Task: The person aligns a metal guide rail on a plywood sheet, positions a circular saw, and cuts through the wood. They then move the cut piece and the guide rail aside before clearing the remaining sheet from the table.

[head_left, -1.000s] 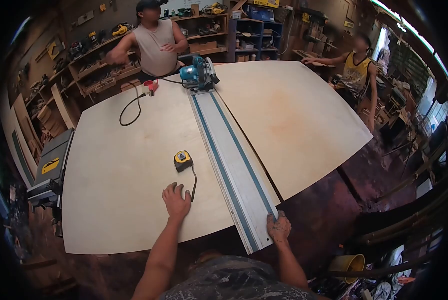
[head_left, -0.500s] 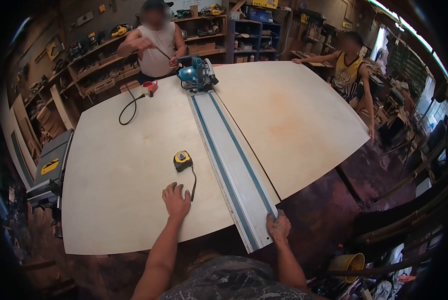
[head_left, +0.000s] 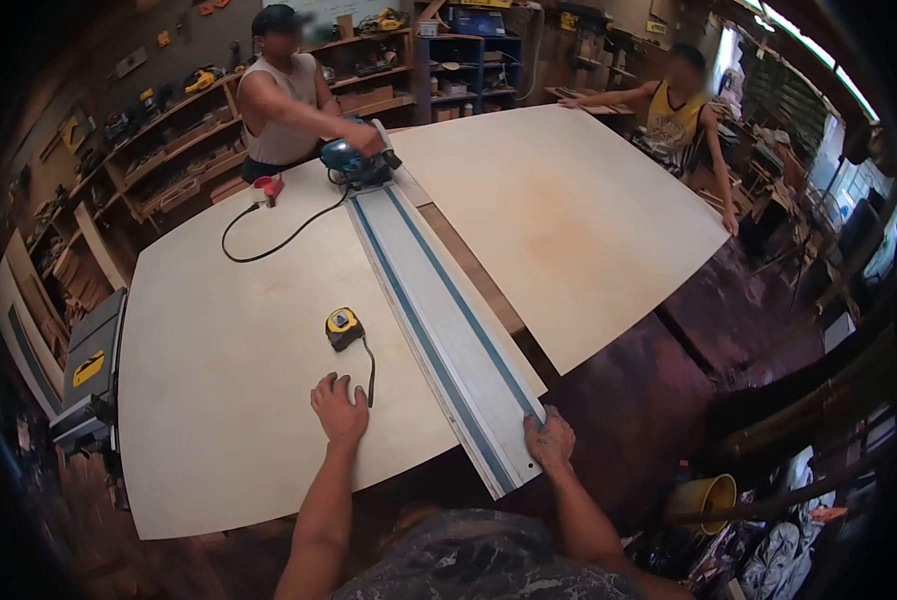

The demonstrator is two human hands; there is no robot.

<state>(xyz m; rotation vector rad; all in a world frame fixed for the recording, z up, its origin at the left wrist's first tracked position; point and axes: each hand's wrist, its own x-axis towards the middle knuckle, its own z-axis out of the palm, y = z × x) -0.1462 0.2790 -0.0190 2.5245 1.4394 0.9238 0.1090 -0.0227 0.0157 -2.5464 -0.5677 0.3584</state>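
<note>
Judging from the head view, the only one there is, the cut through the plywood looks finished: the sheet lies in two pieces with a dark gap between them, the left plywood piece (head_left: 238, 340) under the guide rail (head_left: 438, 310) and the right plywood piece (head_left: 568, 220) swung apart from it. What seems left is clearing rail and saw off the board. The left hand (head_left: 338, 408) lies flat, fingers spread, palm down on the left piece, holding nothing, just beside the tape measure (head_left: 343, 327) and its short black strap. The right hand (head_left: 550, 440) is curled over the near end of the rail, fingers closed on its edge. The rail is a long, flat strip of pale metal with two blue-grey bands along it, running away to the far end, where a co-worker's hand rests on a teal circular saw (head_left: 353, 160). A black cord (head_left: 278, 235) loops across the board. A second person touches the right piece's far edge. The plywood is pale, smooth and matte, faintly orange-stained
</note>
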